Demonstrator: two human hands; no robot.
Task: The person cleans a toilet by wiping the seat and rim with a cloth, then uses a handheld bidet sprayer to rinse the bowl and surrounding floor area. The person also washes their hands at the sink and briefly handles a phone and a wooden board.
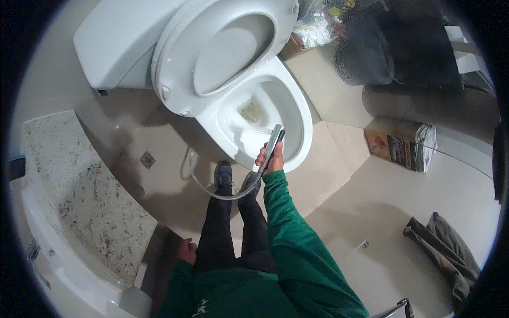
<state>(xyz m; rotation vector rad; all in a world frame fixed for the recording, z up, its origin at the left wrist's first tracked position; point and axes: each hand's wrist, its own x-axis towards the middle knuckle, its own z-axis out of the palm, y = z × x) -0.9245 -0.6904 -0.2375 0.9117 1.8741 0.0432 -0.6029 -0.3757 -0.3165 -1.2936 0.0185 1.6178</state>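
Observation:
My right hand point(273, 161) is closed around the handle of a slim silver shower head point(272, 144), which points over the front of the white toilet bowl point(301, 111). Water sprays from it to the left, into the bowl. A flexible metal hose point(212, 194) loops down from the handle and curves up to the left. The toilet seat and lid point(175, 58) are raised and wet with drops. My left hand point(187, 251) hangs low beside my left leg, with its fingers loosely apart and nothing seen in it.
A bathtub point(58, 254) with a speckled pale panel point(79, 185) lies at left. The tiled floor has a small square drain point(148, 159). At right are a dark bin point(366, 53), a stack of magazines point(405, 146) and a hanging grey-brown cloth point(445, 249).

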